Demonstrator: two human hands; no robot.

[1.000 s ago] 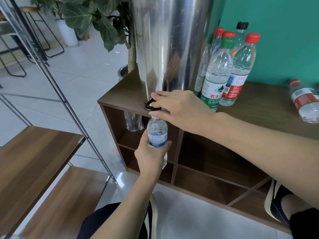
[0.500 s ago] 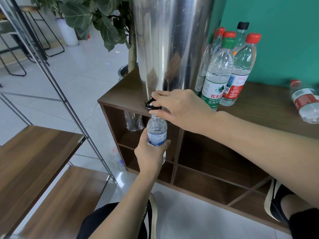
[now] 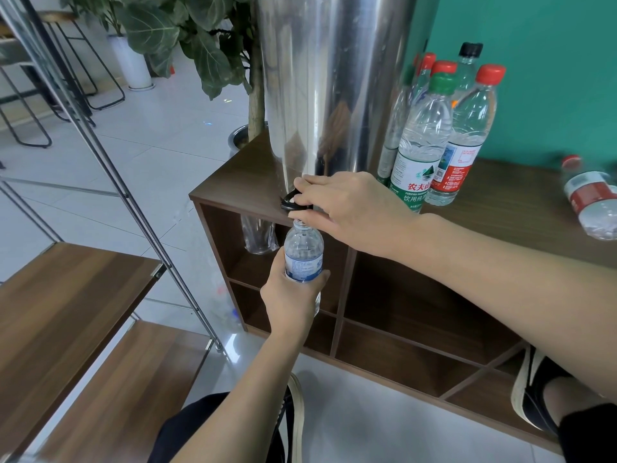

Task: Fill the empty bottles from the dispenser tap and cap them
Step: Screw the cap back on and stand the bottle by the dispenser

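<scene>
A tall steel dispenser (image 3: pixel 330 81) stands on the brown cabinet top (image 3: pixel 240 182). Its black tap handle (image 3: pixel 289 201) juts over the front edge. My right hand (image 3: pixel 347 208) grips the tap, fingers curled round it. Directly under the tap an uncapped small clear bottle with a blue label (image 3: pixel 303 253) stands upright in the air, held round its lower half by my left hand (image 3: pixel 290 297). Its open mouth sits just below the spout, which my right hand hides.
Several capped bottles (image 3: pixel 430 142) stand behind the dispenser by the teal wall; one red-labelled bottle (image 3: pixel 592 202) lies on its side at the right. Cabinet cubbies (image 3: pixel 417 305) open below. Wooden stair treads (image 3: pixel 63 305) and a steel rail (image 3: pixel 110 168) are at left.
Both hands and the bottle stay in place under the tap; any shift between frames is slight.
</scene>
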